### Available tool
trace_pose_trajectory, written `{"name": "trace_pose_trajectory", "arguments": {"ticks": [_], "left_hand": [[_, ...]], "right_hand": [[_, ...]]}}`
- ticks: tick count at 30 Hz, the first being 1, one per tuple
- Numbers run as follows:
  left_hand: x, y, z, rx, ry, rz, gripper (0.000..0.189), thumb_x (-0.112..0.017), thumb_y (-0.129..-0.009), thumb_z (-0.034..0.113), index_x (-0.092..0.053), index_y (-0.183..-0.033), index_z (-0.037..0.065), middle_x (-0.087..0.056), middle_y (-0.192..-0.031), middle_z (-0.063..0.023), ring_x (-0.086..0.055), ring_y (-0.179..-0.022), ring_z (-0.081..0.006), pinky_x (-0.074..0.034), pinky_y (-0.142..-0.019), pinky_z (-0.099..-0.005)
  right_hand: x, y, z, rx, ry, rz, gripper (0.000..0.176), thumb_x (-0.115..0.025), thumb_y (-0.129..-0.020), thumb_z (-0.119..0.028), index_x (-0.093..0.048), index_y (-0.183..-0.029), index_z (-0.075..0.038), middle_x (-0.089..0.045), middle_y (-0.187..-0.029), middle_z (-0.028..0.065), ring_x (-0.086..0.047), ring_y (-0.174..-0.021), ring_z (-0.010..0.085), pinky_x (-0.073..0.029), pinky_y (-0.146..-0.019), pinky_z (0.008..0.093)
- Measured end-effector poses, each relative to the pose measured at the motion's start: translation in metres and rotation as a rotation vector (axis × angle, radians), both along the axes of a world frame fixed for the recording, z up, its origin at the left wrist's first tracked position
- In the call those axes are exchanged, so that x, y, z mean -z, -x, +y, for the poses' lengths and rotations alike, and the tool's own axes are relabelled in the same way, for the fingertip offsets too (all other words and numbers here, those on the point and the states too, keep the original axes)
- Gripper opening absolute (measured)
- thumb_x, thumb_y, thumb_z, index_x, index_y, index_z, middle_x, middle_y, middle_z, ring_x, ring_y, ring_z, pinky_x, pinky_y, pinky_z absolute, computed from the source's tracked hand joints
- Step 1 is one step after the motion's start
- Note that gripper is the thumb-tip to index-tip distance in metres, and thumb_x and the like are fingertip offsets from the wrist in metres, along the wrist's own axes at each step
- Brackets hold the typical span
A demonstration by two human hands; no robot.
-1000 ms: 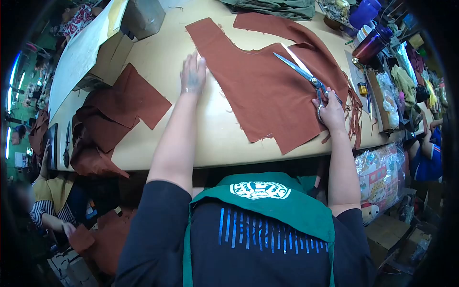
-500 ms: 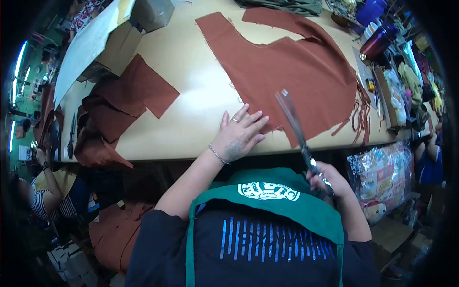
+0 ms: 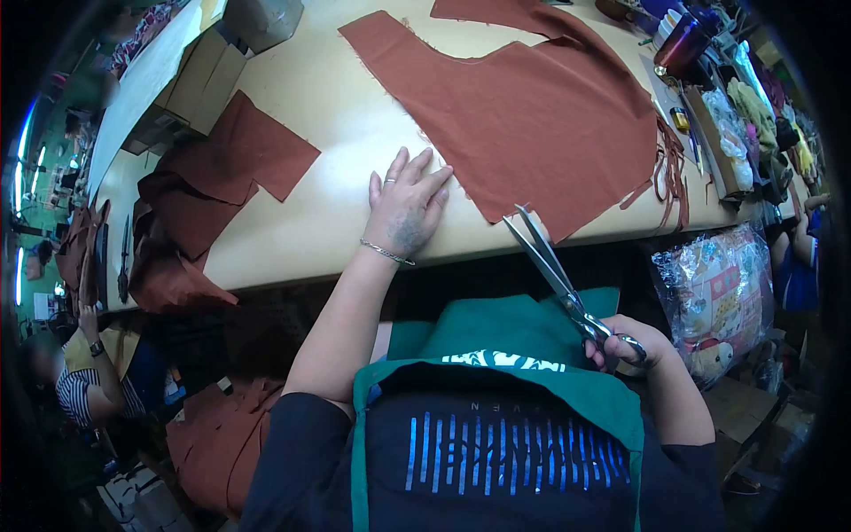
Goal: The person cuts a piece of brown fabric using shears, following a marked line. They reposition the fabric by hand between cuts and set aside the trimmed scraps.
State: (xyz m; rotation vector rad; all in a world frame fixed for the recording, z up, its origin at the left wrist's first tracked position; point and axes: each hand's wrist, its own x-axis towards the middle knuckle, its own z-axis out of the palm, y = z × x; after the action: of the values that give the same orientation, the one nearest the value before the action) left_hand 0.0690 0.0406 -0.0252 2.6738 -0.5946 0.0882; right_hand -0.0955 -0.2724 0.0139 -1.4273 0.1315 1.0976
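A large piece of rust-brown fabric point(image 3: 532, 124) lies spread on the table, with a curved cut-out and frayed edges. My left hand point(image 3: 408, 202) rests flat on the tabletop at the fabric's left edge, fingers stretched out and a fingertip close to or touching the cloth. In my right hand point(image 3: 628, 344) is a pair of metal scissors point(image 3: 560, 282), my fingers through the handles. The scissor blades are slightly apart, their tips at the fabric's near edge. Thin fabric strips point(image 3: 671, 182) hang at the cloth's right corner.
More rust-brown fabric pieces point(image 3: 208, 177) lie at left beside a cardboard box point(image 3: 197, 84). A dark red tumbler point(image 3: 687, 43) and a cluttered box point(image 3: 722, 160) stand at right. A plastic-wrapped package point(image 3: 718, 297) is below the table edge. Another person's arm point(image 3: 99, 355) shows at far left.
My left hand has slid left, off the fabric onto the tabletop. The scissors have come back from over the cloth to its near edge, and their blades now show parted. The view has shifted slightly.
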Motion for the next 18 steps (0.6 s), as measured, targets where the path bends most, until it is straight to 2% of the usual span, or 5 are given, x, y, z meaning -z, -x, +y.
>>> {"name": "trace_pose_trajectory", "arguments": {"ticks": [5, 9, 12, 15, 18], "left_hand": [[-0.005, -0.046, -0.003, 0.103, -0.016, -0.131, 0.030, -0.046, -0.086, 0.031, -0.053, -0.114, 0.021, -0.035, -0.133, -0.0039, -0.024, -0.128, -0.0279, -0.023, -0.094, -0.0607], [-0.030, -0.130, -0.039, 0.273, -0.345, -0.247, 0.043, -0.043, -0.086, 0.041, -0.042, -0.125, 0.025, -0.029, -0.137, -0.0036, -0.021, -0.129, -0.0270, -0.024, -0.095, -0.0617], [-0.038, -0.167, -0.073, 0.438, -0.544, -0.231, 0.055, -0.041, -0.083, 0.052, -0.031, -0.132, 0.027, -0.021, -0.141, -0.0032, -0.017, -0.130, -0.0282, -0.021, -0.096, -0.0618], [-0.019, -0.168, -0.076, 0.485, -0.428, -0.034, 0.064, -0.038, -0.080, 0.061, -0.026, -0.134, 0.029, -0.018, -0.142, -0.0036, -0.015, -0.131, -0.0273, -0.017, -0.098, -0.0605], [-0.007, -0.141, -0.057, 0.237, -0.385, -0.034, 0.069, -0.039, -0.079, 0.062, -0.023, -0.135, 0.026, -0.015, -0.143, -0.0052, -0.011, -0.132, -0.0280, -0.018, -0.099, -0.0590]], "right_hand": [[-0.006, 0.005, 0.001, 0.015, 0.059, -0.032, 0.047, -0.065, -0.070, -0.049, -0.055, -0.080, -0.004, -0.052, -0.066, -0.0002, -0.051, -0.062, 0.0089, -0.043, -0.057, 0.0218], [-0.010, 0.023, -0.008, 0.143, -0.012, -0.123, 0.044, -0.070, -0.068, -0.043, -0.054, -0.080, -0.004, -0.051, -0.065, -0.0013, -0.048, -0.059, 0.0071, -0.040, -0.054, 0.0208], [-0.002, 0.039, -0.013, 0.269, -0.005, -0.220, 0.045, -0.071, -0.067, -0.043, -0.053, -0.080, -0.004, -0.051, -0.064, -0.0011, -0.049, -0.057, 0.0067, -0.040, -0.052, 0.0209], [0.003, 0.052, -0.012, 0.438, 0.006, -0.261, 0.045, -0.070, -0.069, -0.044, -0.053, -0.079, -0.004, -0.052, -0.064, -0.0011, -0.049, -0.057, 0.0063, -0.040, -0.052, 0.0196], [0.010, 0.057, -0.014, 0.498, 0.064, -0.281, 0.048, -0.070, -0.067, -0.047, -0.053, -0.079, -0.003, -0.053, -0.063, -0.0015, -0.049, -0.056, 0.0060, -0.040, -0.052, 0.0196]]}}
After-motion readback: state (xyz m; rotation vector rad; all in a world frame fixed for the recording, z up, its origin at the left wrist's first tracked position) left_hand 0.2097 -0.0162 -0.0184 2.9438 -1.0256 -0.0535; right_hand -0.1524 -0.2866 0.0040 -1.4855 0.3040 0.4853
